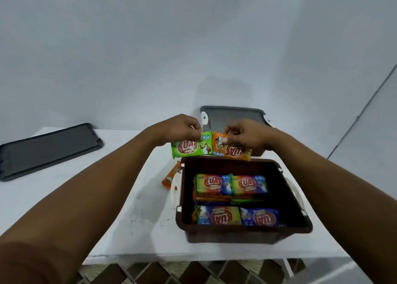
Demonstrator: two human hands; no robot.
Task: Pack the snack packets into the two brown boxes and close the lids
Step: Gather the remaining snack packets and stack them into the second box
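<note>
1. The left grip is pinching a green packet by its upper corner, just beyond the far rim of the brown box. The right grip is pinching an orange packet right beside it, thumb pressing on the wrapper.
2. Both are looking light and thin. The film is probably slick and crinkly and the contents possibly brittle, so a gentle pinch at the sealed edge seems wiser than squeezing the middle.
3. The wrappers are shining glossy, each showing a red oval logo and small cartoon figures; the orange one is facing upside down.
4. Inside the box, packed packets are lying flat in stacks, leaving room above.
5. A loose orange packet is lying on the counter against the box's left side. One dark lid is sitting well left of the box, and another lid is sitting beyond it.
</note>
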